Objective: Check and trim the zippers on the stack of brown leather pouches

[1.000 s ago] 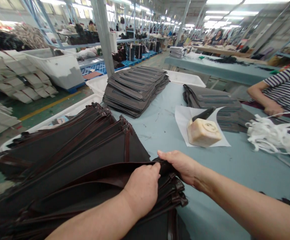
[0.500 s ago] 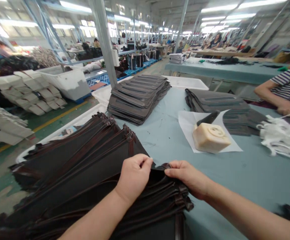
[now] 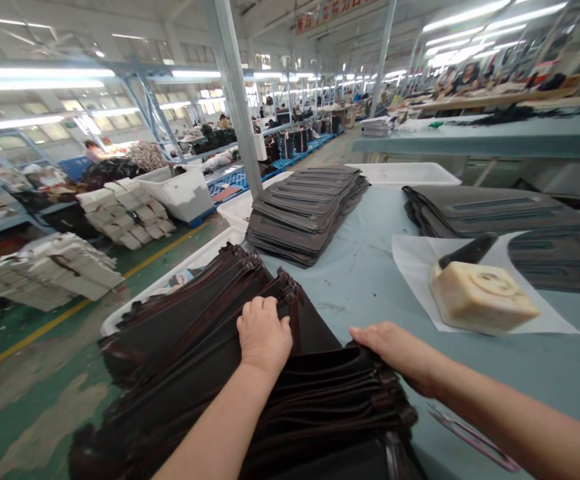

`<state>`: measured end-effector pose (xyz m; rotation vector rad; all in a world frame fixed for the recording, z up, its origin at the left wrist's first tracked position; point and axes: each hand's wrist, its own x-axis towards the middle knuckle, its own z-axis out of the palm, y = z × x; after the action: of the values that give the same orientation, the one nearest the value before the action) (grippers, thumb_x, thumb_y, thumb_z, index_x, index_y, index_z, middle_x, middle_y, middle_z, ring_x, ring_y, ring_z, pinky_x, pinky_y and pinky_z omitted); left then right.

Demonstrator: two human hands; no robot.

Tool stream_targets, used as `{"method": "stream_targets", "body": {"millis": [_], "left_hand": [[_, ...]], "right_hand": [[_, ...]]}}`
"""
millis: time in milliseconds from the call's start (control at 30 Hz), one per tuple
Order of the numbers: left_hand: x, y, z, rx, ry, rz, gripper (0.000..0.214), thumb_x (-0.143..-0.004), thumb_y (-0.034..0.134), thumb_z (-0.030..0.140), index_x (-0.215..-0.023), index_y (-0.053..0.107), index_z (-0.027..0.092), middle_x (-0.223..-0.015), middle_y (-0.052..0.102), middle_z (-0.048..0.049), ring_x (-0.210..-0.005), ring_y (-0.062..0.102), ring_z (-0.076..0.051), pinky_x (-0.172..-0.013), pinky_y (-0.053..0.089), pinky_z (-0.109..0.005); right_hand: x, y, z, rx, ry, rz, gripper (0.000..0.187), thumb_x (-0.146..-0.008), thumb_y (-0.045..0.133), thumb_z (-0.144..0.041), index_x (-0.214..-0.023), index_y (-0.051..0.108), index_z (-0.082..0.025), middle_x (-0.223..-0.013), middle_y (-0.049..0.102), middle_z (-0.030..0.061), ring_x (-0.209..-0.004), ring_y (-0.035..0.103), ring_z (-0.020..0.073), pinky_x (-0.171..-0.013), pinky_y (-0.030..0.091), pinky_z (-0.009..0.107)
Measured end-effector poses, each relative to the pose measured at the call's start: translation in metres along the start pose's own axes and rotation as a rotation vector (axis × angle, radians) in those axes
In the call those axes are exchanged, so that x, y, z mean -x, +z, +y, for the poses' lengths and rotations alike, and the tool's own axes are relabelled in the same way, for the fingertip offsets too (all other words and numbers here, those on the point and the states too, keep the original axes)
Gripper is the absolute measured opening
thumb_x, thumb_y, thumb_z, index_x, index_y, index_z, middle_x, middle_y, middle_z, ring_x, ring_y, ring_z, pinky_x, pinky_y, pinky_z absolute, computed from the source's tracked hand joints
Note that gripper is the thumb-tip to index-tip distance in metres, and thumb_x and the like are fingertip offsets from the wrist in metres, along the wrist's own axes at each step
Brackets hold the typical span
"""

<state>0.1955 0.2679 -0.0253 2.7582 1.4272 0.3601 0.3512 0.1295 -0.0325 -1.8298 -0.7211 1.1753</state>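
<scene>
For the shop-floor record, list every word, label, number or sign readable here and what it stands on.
Red banner high under the roof: light Chinese characters, too blurred and cut off to quote.
Round stamped mark on the pale block: too blurred to read.
Nothing else can be read.

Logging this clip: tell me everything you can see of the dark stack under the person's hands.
The stack is many flat, near-black panels, fabric or leatherette by look, with glossy brown strips along their edges. They lie overlapped in a loose fan, ends stepped, on the blue-grey table, spreading left toward a white tub. The left hand presses flat on top; the right hand touches its edge with the fingertips.
</scene>
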Motion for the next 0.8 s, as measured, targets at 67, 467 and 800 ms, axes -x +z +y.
{"method": "stream_targets", "body": {"millis": [67,467,800], "left_hand": [[0.002,-0.001,0.002,-0.020,0.037,0.043,0.022,-0.072,0.054,0.027,-0.093,0.053,0.019,-0.097,0.051,-0.0069,-0.095,0.043,-0.025,-0.078,0.036,-0.037],[0.005,0.004,-0.002,0.095,0.106,0.038,0.021,-0.079,0.043,0.023,-0.089,0.059,0.015,-0.085,0.056,-0.0087,-0.086,0.049,-0.023,-0.077,0.037,-0.035],[0.015,-0.023,-0.022,1.478,-0.043,-0.741,0.030,-0.075,0.054,0.028,-0.100,0.062,0.014,-0.086,0.065,-0.0057,-0.081,0.056,-0.018,-0.083,0.037,-0.031]], "right_hand": [[-0.016,-0.010,-0.013,0.348,-0.108,0.164,0.036,-0.070,0.052,-0.042,-0.044,0.050,-0.017,-0.046,0.049,0.0007,-0.049,0.042,0.0126,-0.050,0.028,0.026],[-0.069,0.047,-0.051,0.367,-0.380,-0.015,0.023,-0.072,0.041,-0.017,-0.072,0.063,-0.016,-0.070,0.062,0.0013,-0.062,0.052,0.0117,-0.058,0.038,0.021],[-0.026,0.043,-0.040,0.114,-0.292,-0.088,0.025,-0.075,0.043,-0.033,-0.066,0.058,-0.016,-0.056,0.053,-0.0019,-0.053,0.047,0.0105,-0.050,0.037,0.021]]}}
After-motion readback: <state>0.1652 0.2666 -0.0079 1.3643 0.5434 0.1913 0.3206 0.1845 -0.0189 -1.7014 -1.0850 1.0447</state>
